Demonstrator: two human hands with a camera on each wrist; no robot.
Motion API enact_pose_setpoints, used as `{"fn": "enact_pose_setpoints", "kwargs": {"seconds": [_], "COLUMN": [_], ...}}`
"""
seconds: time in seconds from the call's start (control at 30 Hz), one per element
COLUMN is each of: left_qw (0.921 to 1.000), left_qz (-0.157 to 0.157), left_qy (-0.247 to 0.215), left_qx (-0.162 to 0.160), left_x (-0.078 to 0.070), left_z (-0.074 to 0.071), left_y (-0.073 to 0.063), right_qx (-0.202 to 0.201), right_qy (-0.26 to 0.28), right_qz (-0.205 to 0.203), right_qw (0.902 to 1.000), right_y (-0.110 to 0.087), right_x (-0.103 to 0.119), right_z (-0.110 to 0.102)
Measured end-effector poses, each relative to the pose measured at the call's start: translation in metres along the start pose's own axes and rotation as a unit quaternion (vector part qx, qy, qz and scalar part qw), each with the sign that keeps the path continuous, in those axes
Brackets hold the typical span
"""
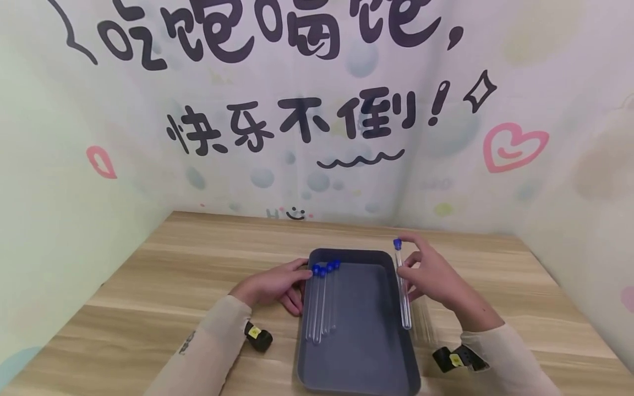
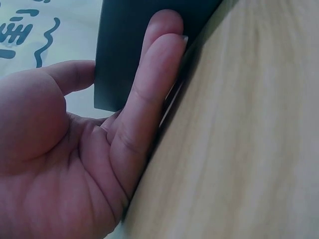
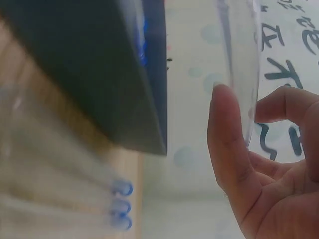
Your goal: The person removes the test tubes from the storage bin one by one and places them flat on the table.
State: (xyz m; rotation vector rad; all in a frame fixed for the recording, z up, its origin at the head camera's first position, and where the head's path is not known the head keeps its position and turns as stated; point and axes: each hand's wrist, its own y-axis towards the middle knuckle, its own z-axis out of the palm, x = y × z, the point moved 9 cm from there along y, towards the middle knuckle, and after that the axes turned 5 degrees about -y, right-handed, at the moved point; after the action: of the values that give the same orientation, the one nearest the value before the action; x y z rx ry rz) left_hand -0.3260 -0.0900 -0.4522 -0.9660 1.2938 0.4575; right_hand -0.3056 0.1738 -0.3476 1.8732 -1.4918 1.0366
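Observation:
A dark grey rectangular tray (image 1: pixel 364 352) lies on the table. My left hand (image 1: pixel 277 283) grips its far left side, thumb over the rim; in the left wrist view, fingers (image 2: pixel 147 94) press along the outer wall. Several clear test tubes with blue caps (image 1: pixel 323 271) lie side by side in the tray's left half, caps toward the far end. Above the right rim, my right hand (image 1: pixel 431 272) pinches another clear test tube (image 1: pixel 403 300), its blue cap up and the tube slightly tilted. In the right wrist view, thumb and fingers hold this tube (image 3: pixel 244 64).
Right of the tray, more clear tubes (image 1: pixel 425 322) lie on the wooden table (image 1: pixel 198 253), partly behind my right hand. Their blue caps (image 3: pixel 121 205) show in the right wrist view. A printed cloth (image 1: pixel 307 181) hangs behind the table.

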Motion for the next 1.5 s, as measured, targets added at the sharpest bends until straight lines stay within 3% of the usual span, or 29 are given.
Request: {"fn": "enact_pose_setpoints", "kwargs": {"seconds": [0.3, 0.73, 1.5], "left_qw": [1.0000, 1.0000, 1.0000], "left_qz": [-0.002, -0.001, 0.000], "left_qy": [-0.005, -0.005, -0.006], "left_qx": [0.000, 0.006, 0.007], "left_x": [0.001, 0.001, 0.000], "left_z": [-0.003, -0.002, 0.000], "left_y": [-0.002, 0.000, 0.000], "right_qx": [-0.006, -0.016, 0.018], "right_qy": [-0.019, -0.043, -0.097], "right_qz": [0.014, 0.027, 0.071], "right_qw": [0.9997, 0.9986, 0.9927], "right_y": [-0.005, -0.006, -0.007], "right_x": [-0.025, -0.046, -0.080], "right_z": [-0.016, -0.024, -0.028]}}
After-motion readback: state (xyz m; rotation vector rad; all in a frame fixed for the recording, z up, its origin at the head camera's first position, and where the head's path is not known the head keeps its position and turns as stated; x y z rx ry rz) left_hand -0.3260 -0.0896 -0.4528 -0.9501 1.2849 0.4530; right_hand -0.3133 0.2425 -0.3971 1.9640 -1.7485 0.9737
